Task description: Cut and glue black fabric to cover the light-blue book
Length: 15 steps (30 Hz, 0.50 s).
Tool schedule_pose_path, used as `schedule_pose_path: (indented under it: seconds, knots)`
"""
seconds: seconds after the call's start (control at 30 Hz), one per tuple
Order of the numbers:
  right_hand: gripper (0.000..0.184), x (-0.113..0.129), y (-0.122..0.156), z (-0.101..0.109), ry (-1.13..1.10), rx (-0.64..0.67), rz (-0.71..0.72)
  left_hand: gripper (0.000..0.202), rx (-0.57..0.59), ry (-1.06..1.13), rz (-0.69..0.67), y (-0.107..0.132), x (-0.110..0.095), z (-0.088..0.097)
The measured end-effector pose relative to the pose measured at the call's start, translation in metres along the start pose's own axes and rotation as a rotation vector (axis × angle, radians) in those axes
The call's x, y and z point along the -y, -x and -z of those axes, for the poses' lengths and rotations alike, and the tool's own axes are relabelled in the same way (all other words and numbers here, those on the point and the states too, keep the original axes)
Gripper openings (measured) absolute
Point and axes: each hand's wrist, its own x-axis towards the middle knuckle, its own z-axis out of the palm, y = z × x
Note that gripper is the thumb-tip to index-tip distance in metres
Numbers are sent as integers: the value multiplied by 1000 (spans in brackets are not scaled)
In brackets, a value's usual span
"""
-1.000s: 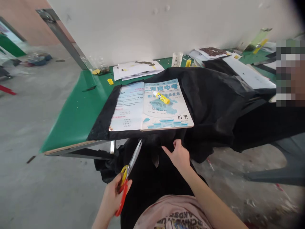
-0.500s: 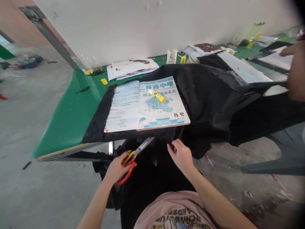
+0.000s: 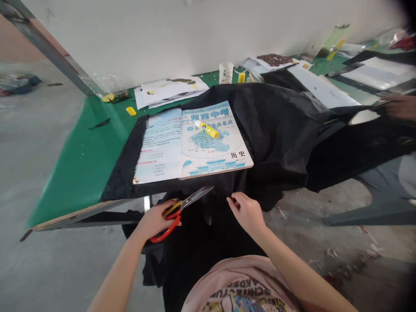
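Scissors (image 3: 185, 203) swung rightward, in left fingers (image 3: 165, 206)

Scissors (image 3: 187, 202), red and yellow handles, silver blades slanting, tips near black cloth (image 3: 276, 130), draped, wrinkled

Your left hand (image 3: 156, 222) is wrapped in a grip, left forearm (image 3: 119, 264) angling up from bottom left. Your right hand (image 3: 249, 213) sits opposite, apart from it, fingers (image 3: 239, 197) curled inward, right forearm (image 3: 294, 265) slanting up from bottom right.

One pair of scissors (image 3: 192, 199), one glue stick (image 3: 207, 129) atop one book (image 3: 208, 149), wearer's two hands (image 3: 248, 213), one co-worker's hand (image 3: 402, 107)
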Motion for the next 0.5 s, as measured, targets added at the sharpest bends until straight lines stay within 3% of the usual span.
schedule_pose_path:
  seconds: [0.17,0.33,0.43,0.5]
  knots:
    - [24,-1,-1,1,23,13,2,61,8,-82,12,8,-4,5]
    - [19,-2,-3,-2,-19,54,-17,53,60,-19,76,39,-6,8]
    - [16,6,1,-2,-154,-44,-39,51,90,92,134,64,-5,4]
    - [12,18,10,0,-276,-75,-20,52,123,276,150,82,-6,-4]
